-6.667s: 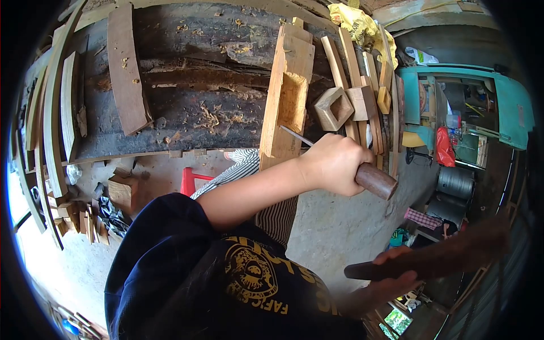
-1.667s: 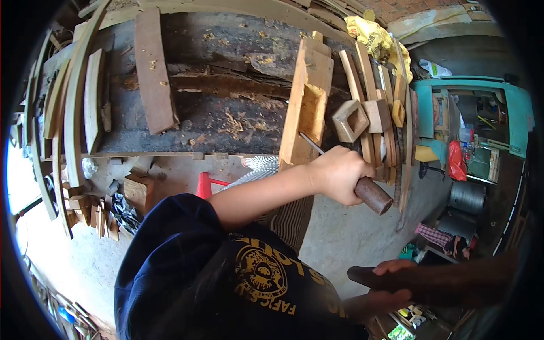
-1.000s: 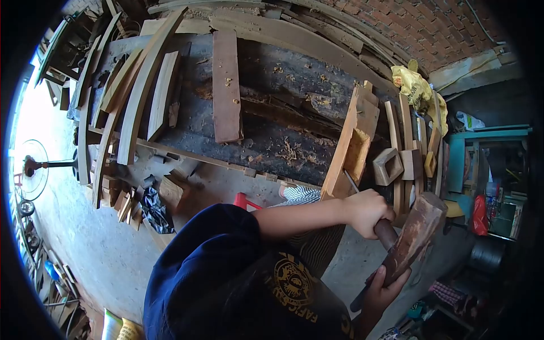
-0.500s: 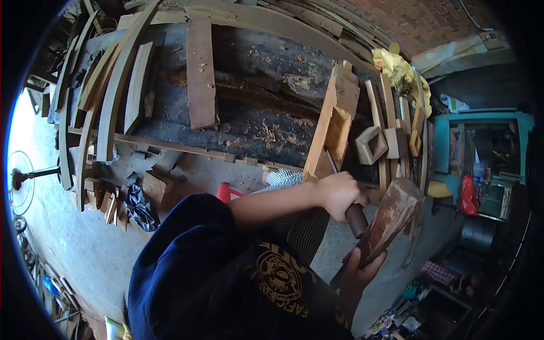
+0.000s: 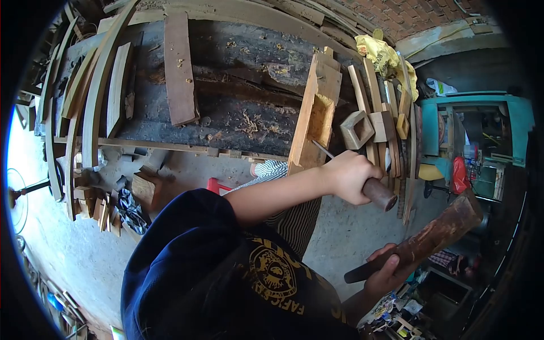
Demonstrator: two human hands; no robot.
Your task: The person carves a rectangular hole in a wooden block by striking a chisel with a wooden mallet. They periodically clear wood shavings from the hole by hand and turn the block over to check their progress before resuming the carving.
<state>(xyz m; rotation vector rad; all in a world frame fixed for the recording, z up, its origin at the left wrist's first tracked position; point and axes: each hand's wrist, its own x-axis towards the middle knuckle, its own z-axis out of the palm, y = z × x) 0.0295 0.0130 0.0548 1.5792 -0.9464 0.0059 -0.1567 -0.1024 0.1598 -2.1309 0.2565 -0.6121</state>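
Note:
My left hand (image 5: 354, 177) is wrapped round the dark handle of a chisel (image 5: 381, 195). Its thin metal blade slants up-left, with the tip at the near end of a hollow cut into a pale wooden block (image 5: 300, 124). Lower right, my right hand (image 5: 386, 273) grips a rough wooden mallet (image 5: 439, 235) by its narrow dark end. The mallet's thick head points up-right, well apart from the chisel handle. The block lies across the near edge of the dark workbench (image 5: 226, 127).
A brown board (image 5: 180, 73) and several long strips (image 5: 102, 85) lie on the bench to the left. Right of the block are a hollow wooden piece (image 5: 357, 130), more strips and a yellow bag (image 5: 378, 55). A teal cabinet (image 5: 428, 127) stands at right; a red stool (image 5: 215, 185) is below the bench.
My right hand has swung the mallet away from the chisel, down and to the right. My left hand still holds the chisel at the hollow, its handle now tilted further right. The view has shifted slightly.

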